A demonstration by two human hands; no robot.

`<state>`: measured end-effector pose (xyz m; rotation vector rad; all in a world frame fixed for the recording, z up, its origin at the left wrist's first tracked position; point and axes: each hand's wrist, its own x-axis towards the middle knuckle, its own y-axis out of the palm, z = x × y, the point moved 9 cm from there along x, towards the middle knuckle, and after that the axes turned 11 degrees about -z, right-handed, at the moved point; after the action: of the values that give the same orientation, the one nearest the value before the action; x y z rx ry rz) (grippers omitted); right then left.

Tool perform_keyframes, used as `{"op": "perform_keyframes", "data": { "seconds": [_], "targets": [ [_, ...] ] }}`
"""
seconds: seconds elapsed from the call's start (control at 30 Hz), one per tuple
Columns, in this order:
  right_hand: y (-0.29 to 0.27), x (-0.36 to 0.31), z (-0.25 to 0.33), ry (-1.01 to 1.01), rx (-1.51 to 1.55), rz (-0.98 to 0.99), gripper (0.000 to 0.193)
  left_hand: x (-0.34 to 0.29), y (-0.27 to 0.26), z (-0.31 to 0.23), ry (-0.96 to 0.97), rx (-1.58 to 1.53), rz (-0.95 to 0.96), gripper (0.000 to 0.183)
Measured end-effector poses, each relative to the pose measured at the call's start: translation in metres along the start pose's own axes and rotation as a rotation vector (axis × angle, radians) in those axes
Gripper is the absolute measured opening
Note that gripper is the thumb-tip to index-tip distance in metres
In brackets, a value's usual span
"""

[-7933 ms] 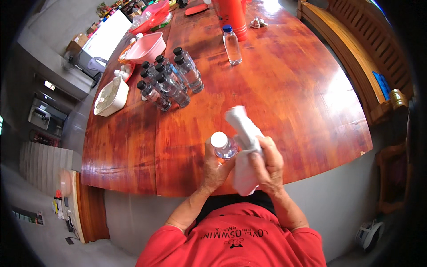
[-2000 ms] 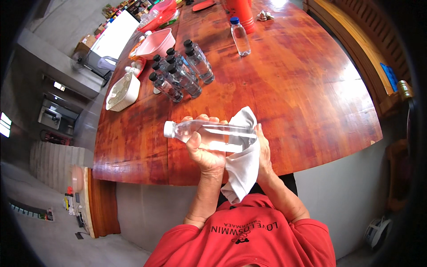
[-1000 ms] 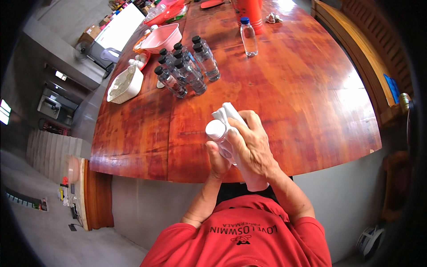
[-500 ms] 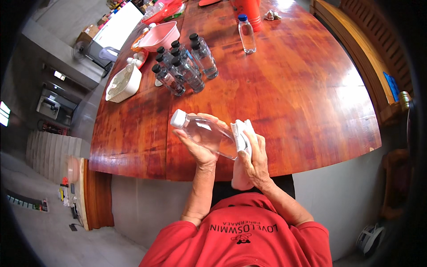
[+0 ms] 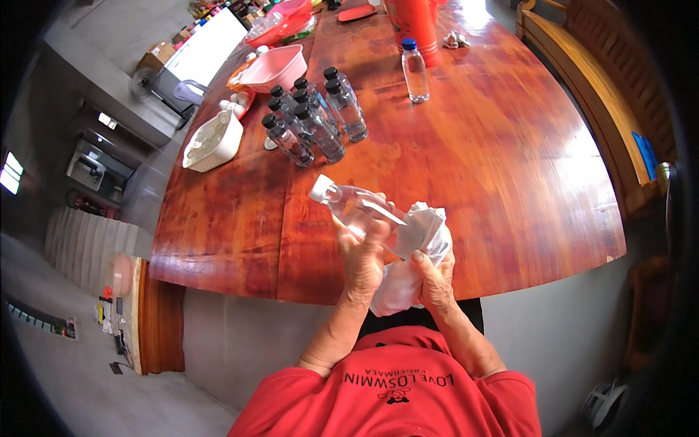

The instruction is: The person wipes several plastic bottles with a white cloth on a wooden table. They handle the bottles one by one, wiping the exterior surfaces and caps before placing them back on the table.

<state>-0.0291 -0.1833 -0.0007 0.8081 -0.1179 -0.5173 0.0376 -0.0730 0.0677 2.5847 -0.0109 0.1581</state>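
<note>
A clear plastic bottle (image 5: 364, 207) with a white cap lies tilted in my left hand (image 5: 362, 255), its cap pointing up and to the left. My left fingers wrap round its middle, the thumb on the near side. At the bottle's base, my right hand (image 5: 437, 277) grips a white cloth (image 5: 429, 237) that covers the bottom end; part of the cloth hangs down between my wrists. Beyond my hands stands a group of several clear bottles with black caps (image 5: 319, 131). A clear bottle with a blue cap (image 5: 415, 73) stands alone farther right.
On the wooden table (image 5: 495, 167), a white basket (image 5: 215, 146), a pink basin (image 5: 273, 69) and white round things (image 5: 235, 105) are at the left. A red bucket (image 5: 411, 22) and a crumpled cloth (image 5: 456, 40) are at the back. A wooden bench (image 5: 582, 87) runs along the right.
Bottle and hands have shifted slightly right. The cloth now spreads over more of the bottle's base, and my left thumb has come round to the near side. The whole view has shifted a little.
</note>
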Motion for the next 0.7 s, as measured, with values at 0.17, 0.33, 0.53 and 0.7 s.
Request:
{"op": "perform_keyframes", "data": {
  "seconds": [0.17,0.33,0.53,0.7],
  "targets": [
    [-0.01,0.005,0.007,-0.134,-0.138,-0.073,0.047,0.0,-0.001,0.02,-0.209,-0.082,-0.026,0.066],
    [-0.015,0.015,-0.001,0.079,0.0,-0.075,0.043,-0.011,0.025,0.006,-0.17,-0.209,0.282,0.067],
    [-0.024,0.025,0.015,0.09,-0.49,0.005,0.034,-0.011,0.009,0.011,-0.218,-0.148,0.324,0.061],
    [0.025,0.019,0.078,-0.349,-0.639,0.139,0.032,-0.014,-0.019,0.029,-0.278,-0.04,0.153,0.055]
  ]
}}
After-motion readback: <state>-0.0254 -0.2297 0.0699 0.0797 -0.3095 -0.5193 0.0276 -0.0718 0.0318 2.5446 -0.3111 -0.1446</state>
